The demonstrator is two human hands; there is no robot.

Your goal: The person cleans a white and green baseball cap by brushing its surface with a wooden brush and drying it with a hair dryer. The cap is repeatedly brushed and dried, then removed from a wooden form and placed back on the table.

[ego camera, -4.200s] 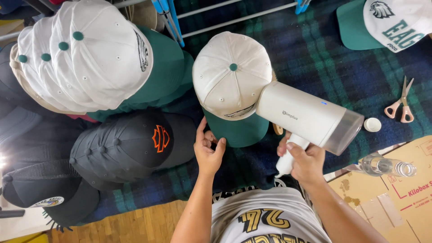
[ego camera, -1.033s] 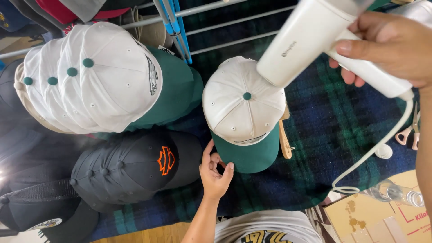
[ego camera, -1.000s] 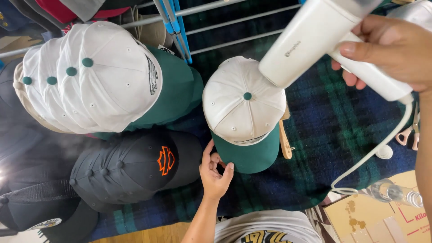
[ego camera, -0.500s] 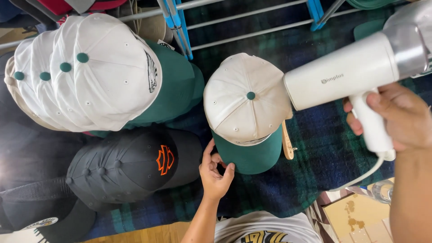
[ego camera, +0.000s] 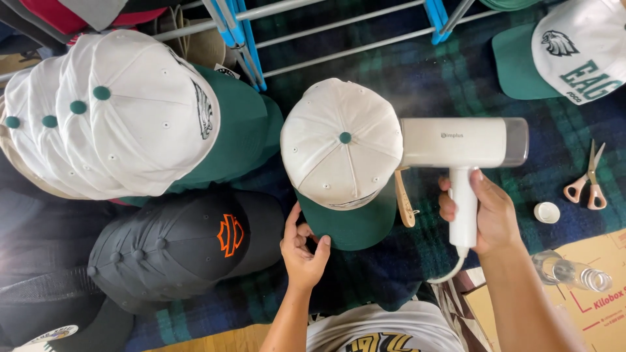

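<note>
- So here's the setup: white cap with a green brim point(ego camera: 343, 156) sitting crown-up on the dark plaid blanket point(ego camera: 450, 65), green button dead centre, brim pointing back toward me.
- My left hand point(ego camera: 304, 246) is pinching the near-left edge of the brim, fingers curled in, thumb on top. That's only an anchor, so I'd say keep it light; squeeze too hard and you bend the brim.
- My right hand point(ego camera: 484, 215) is wrapped snug around the grip of the white handheld steamer point(ego camera: 464, 145), which is lying level with its nozzle right up against the right side of the crown. Can't tell if it's actually touching the fabric or just beside it.
- My take: keep the nozzle moving panel by panel instead of parking it on one seam, and turn the cap by the brim instead of reaching around it.
- Keep the brim fingers well away from the steam end. They're on the opposite side right now, which is good.
- Mind the white cord point(ego camera: 450, 272) dropping off the handle toward my lap; it could snag.
- Clutter to avoid: the stack of white-and-green caps point(ego camera: 130, 117) on the left, black cap with an orange emblem point(ego camera: 176, 248) just beside my left hand, scissors point(ego camera: 589, 179) and a small white lid point(ego camera: 546, 212) off to the right.
</note>
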